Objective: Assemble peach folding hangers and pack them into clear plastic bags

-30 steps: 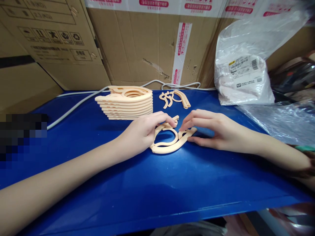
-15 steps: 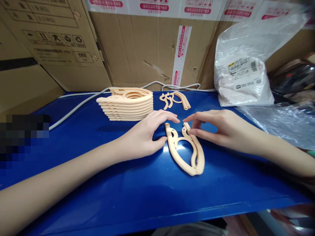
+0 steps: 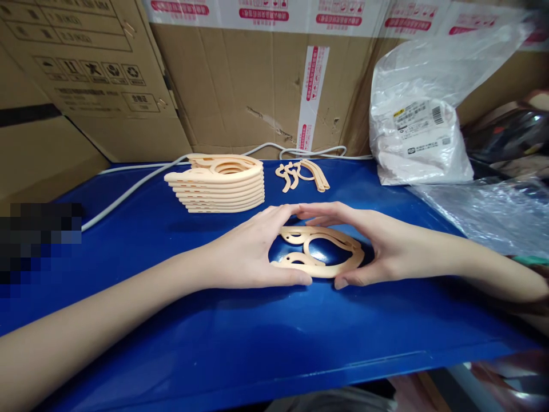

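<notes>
Beige hinged frame (image 3: 317,270), apparently a folding hanger, lies between the two hands at mid-surface, right of centre. It looks flat on the blue surface (image 3: 240,332), hinge end to the right, the two arms with small holes to the left, a curved loop inside.

Left hand (image 3: 257,246): fingers arched wide, reaching past the far arm; thumb along the near arm, apparently touching. Right hand (image 3: 373,246): fingers likewise wide, curved about the hinge end, thumb just at the near edge; fingertips of both hands meet or overlap on the far side. Whether either hand presses on the frame cannot be told.

Handling (judged): light, rigid moulded plastic, smooth enough to slide on the glossy surface. The hinge may let the arms swing, and the thin loop looks the weakest part. Best hold: both outer arms pinched together, near to far, close to the hinge; avoid pulling on the loop.

About: far left, a stack (image 3: 221,191) of similar beige pieces; far, right of the stack, two small hooked pieces (image 3: 287,176) beside a curved piece (image 3: 319,176). White cable (image 3: 128,201) runs along the far edge; white plastic bag (image 3: 422,134) stands far right.
</notes>
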`<state>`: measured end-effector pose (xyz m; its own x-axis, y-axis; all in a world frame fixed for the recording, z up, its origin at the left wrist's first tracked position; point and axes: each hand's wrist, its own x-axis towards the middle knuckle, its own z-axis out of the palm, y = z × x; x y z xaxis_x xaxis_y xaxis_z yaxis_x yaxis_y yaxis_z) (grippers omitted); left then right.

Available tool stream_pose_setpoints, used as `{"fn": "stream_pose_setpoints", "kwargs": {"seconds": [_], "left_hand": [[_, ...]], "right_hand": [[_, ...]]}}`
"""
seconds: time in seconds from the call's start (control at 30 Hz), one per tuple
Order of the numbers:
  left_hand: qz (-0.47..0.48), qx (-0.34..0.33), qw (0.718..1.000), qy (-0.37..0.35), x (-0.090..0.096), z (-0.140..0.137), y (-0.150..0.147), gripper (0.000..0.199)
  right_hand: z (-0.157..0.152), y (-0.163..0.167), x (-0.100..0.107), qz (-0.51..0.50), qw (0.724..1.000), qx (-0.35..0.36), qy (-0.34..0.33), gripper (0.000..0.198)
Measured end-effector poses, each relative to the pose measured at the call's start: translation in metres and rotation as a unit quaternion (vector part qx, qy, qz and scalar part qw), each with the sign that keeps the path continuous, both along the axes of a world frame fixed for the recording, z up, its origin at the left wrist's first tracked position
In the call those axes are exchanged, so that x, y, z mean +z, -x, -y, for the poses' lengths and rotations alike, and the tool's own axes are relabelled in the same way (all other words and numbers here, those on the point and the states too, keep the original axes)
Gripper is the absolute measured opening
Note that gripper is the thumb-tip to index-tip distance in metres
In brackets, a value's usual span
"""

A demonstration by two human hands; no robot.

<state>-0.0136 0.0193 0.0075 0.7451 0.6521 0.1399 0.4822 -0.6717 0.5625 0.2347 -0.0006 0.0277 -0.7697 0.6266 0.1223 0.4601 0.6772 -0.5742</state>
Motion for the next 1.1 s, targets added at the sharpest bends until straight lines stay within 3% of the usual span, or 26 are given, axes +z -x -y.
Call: {"fn": "stream_pose_setpoints", "kwargs": {"seconds": [0.1, 0.37, 0.6, 0.8, 1.1], "left_hand": [[-0.005, -0.001, 1.000, -0.016, 0.000, 0.001, 0.000, 0.090], [-0.056, 0.002, 0.991, -0.119, 0.002, 0.004, -0.005, 0.084], [-0.085, 0.002, 0.990, -0.116, 0.014, 0.013, 0.000, 0.080], [-0.076, 0.016, 0.988, -0.137, 0.046, 0.012, 0.008, 0.083], [0.002, 0.155, 0.978, -0.139, 0.095, -0.017, 0.059, 0.084]], "right_hand": [[-0.001, 0.001, -0.002, -0.025, 0.999, 0.006, -0.027, 0.079], [-0.005, 0.000, -0.002, -0.036, 0.991, -0.003, -0.125, 0.060], [-0.009, -0.007, 0.002, -0.076, 0.975, -0.126, -0.165, 0.035], [-0.014, -0.011, 0.007, -0.076, 0.970, -0.174, -0.153, 0.028], [-0.013, -0.005, 0.006, 0.001, 0.988, -0.099, -0.119, 0.027]]}}
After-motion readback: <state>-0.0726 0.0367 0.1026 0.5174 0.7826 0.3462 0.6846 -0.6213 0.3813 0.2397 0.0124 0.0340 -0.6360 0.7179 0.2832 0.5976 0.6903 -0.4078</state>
